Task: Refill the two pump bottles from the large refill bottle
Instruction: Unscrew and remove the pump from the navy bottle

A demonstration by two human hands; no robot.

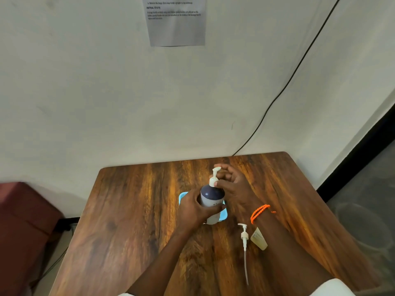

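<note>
While the left hand [193, 207] grips the pump bottle [211, 199] at table [132, 221] centre, it hides most of a blue tray [181, 196] beneath. The right hand [233, 184] pinches the pump collar [213, 180]. At 5 o'clock lie a loose pump [244, 233] and a pale bottle [259, 239], partly covered by the right forearm.

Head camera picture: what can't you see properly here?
- Blue tray: mostly hidden by the dark-topped white pump bottle and left hand.
- Small pale bottle: half covered by the right forearm.
- Printed paper notice on the wall: top cut off, text too small.
- Large refill bottle: not visible.
</note>
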